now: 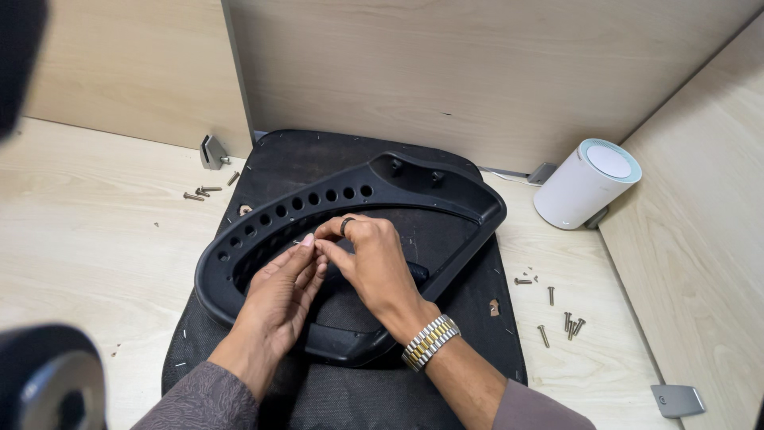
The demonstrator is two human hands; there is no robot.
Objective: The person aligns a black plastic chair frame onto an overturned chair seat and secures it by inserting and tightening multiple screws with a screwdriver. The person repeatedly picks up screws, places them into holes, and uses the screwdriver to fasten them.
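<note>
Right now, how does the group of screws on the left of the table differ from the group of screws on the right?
The left screws lie behind the person's hands, near a grey metal bracket; the right screws lie nearer the person, in front of the white cylinder. The left screws lie mostly sideways in a tight cluster; the right screws are more spread out, several pointing away. Both groups look like the same silver-coloured screws on the pale wooden table.

Your left hand is bare, its forearm covered by a grey-brown patterned sleeve. Your right hand wears a dark ring on one finger and a silver-and-gold link wristwatch band, with a plain greyish sleeve further up.
</note>
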